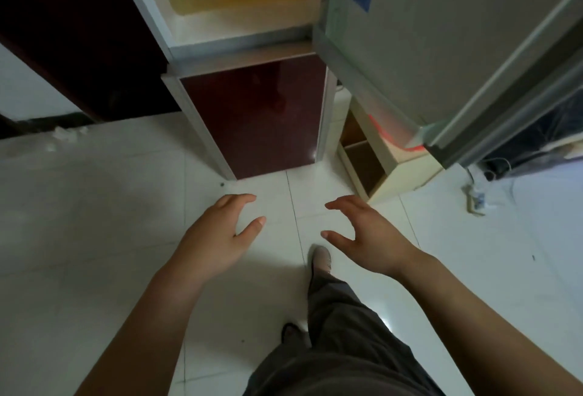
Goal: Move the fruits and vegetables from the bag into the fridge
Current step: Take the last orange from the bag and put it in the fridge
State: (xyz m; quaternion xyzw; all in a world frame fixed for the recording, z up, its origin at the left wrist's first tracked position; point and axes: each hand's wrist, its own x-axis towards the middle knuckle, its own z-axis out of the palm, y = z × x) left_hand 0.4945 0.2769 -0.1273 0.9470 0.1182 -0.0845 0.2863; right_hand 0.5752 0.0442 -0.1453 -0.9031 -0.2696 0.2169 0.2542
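Straight ahead the fridge (239, 51) stands on the tiled floor (94, 206), its bottom front edge just beyond the fingertips. It has two doors. The lower door (252, 118) is closed. The upper door (441, 48) stands wide open to the right, its bottom edge overhanging a shelf unit (394, 168) just beside the fridge's right side. The upper compartment (233, 1) is exposed and lit yellow, but what lies in it is too blurred to tell. Two hands hang over the floor between the person and the fridge. The left hand (217, 231) and right hand (366, 231) are apart, palms facing each other, fingers loosely curved, holding nothing. Bare floor shows between them and spreads wide to the left. One shoe (321, 258) points at the fridge, just below the right thumb. The shelf unit shows two open cubbies. One power strip (474, 201) lies on the floor at right, near the open door's outer edge.
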